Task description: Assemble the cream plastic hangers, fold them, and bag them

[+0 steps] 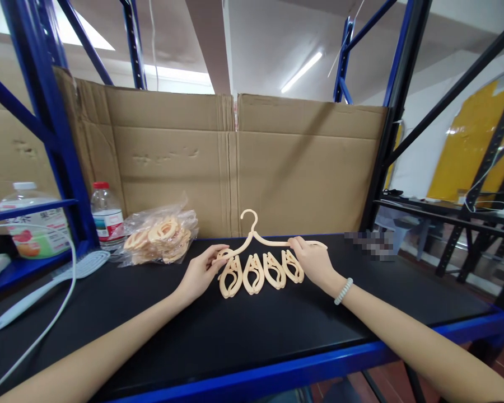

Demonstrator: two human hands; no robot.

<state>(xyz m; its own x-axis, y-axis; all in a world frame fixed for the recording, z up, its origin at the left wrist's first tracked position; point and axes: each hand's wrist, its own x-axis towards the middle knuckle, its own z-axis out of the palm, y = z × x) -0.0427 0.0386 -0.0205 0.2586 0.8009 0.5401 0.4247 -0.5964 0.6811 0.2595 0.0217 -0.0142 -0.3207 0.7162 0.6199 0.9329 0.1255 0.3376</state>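
Observation:
A cream plastic folding hanger (258, 263) lies on the black table top (252, 330), hook pointing away from me, with several oval clip loops fanned out below its bar. My left hand (201, 271) pinches the hanger's left end with thumb and fingers. My right hand (313, 260) grips the right arm of the hanger, fingers closed over the bar; a white bead bracelet sits on that wrist.
A clear bag of more cream hanger parts (159, 235) lies at the back left. Two drink bottles (107, 215) stand by the blue rack post (59, 140). A white cable and power strip (46, 291) run along the left. Cardboard sheets (243, 162) wall the back.

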